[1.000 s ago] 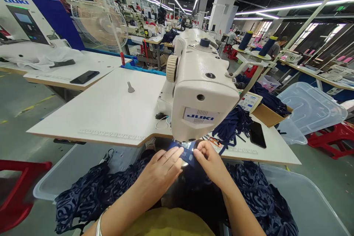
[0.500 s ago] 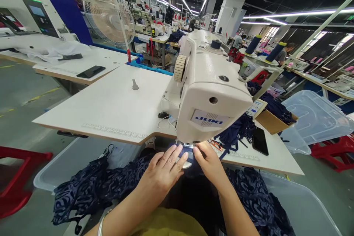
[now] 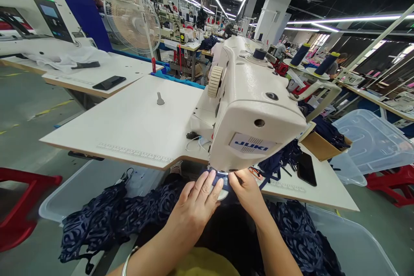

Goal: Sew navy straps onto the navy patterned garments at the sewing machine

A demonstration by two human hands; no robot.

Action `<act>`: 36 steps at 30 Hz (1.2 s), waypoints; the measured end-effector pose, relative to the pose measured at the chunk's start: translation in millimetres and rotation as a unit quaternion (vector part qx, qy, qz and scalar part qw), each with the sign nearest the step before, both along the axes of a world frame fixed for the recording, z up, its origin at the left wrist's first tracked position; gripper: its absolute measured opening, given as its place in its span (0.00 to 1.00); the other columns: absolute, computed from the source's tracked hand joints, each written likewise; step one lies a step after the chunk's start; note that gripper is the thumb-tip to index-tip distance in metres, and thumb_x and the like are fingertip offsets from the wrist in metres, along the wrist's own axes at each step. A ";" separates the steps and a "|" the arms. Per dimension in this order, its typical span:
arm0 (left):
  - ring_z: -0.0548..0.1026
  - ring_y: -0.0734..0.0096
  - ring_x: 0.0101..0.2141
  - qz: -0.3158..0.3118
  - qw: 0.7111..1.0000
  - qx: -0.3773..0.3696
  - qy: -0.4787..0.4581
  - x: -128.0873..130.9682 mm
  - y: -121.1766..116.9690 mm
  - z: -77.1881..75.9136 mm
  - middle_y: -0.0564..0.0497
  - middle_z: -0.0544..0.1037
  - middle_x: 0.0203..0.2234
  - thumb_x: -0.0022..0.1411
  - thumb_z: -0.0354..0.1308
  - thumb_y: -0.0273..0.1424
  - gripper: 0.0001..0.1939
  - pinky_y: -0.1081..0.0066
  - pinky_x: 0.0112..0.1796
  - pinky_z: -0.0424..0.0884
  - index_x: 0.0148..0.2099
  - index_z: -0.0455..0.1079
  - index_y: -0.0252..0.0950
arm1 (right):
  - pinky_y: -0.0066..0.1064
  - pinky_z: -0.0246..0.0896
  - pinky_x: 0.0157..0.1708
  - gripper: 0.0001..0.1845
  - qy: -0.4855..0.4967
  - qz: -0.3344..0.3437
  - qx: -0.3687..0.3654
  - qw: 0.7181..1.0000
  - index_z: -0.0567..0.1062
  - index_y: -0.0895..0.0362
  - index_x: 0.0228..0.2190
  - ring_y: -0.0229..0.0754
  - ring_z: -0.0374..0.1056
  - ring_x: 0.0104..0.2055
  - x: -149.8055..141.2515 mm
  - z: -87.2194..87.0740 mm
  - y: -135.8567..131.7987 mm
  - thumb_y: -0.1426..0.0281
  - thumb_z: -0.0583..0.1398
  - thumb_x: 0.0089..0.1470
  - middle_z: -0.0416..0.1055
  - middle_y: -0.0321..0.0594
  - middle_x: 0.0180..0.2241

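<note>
Two hands of mine were in contact with one piece of navy fabric point(image 3: 221, 178), located directly below the sewing machine head point(image 3: 255, 108). The left hand point(image 3: 190, 209) was set flat, fingers slightly spread and pointing forward, with the fingertips on the fabric's left part. The right hand point(image 3: 249, 192) was closed narrow at the right edge, holding the fabric between thumb and index finger; the index tip was hidden. The visible long axis ran crosswise, from left fingers to right thumb; the covered ends could not be read. The fabric lay forward of both palms. Neither hand was clearly nearer: both touched it, the left covering more.
</note>
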State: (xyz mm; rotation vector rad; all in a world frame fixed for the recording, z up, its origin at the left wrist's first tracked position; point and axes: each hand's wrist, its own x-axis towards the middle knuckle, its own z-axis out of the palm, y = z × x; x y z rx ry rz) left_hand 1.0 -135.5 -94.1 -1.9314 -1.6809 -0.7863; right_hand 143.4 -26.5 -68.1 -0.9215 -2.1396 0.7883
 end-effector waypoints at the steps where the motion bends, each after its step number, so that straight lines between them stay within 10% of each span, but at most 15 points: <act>1: 0.71 0.61 0.52 0.001 1.000 -0.001 0.000 0.6 -0.2 0.4 0.44 0.71 0.54 0.68 0.50 0.33 0.17 0.62 0.50 0.57 0.57 0.67 0.36 | 0.30 0.61 0.42 0.13 -0.001 -0.002 0.000 1.000 0.70 0.56 0.25 0.40 0.65 0.37 -0.2 0.1 -0.1 0.70 0.52 0.60 0.70 0.39 0.32; 23: 0.73 0.64 0.49 0.037 0.998 0.045 -0.020 1.4 -0.1 -3.9 0.44 0.73 0.53 0.70 0.46 0.37 0.17 0.63 0.48 0.59 0.54 0.69 0.36 | 0.29 0.58 0.38 0.13 0.030 -0.028 -0.018 0.999 0.68 0.56 0.25 0.39 0.63 0.35 -4.2 -15.5 0.5 0.68 0.51 0.60 0.67 0.37 0.30; 31: 0.73 0.64 0.49 0.030 0.998 0.039 -0.026 -0.2 0.7 -5.9 0.44 0.73 0.53 0.69 0.48 0.38 0.17 0.63 0.48 0.59 0.54 0.69 0.37 | 0.28 0.58 0.33 0.14 0.105 -0.038 -0.117 0.987 0.64 0.56 0.40 0.38 0.63 0.31 5.9 -43.9 1.3 0.58 0.51 0.61 0.65 0.34 0.28; 36: 0.72 0.64 0.49 0.025 0.999 0.034 -0.020 0.0 0.7 -3.9 0.45 0.73 0.53 0.68 0.49 0.36 0.16 0.63 0.48 0.59 0.54 0.69 0.38 | 0.29 0.58 0.36 0.17 0.014 0.004 -0.079 0.997 0.67 0.56 0.30 0.39 0.63 0.33 22.0 -60.7 0.8 0.58 0.49 0.62 0.66 0.37 0.29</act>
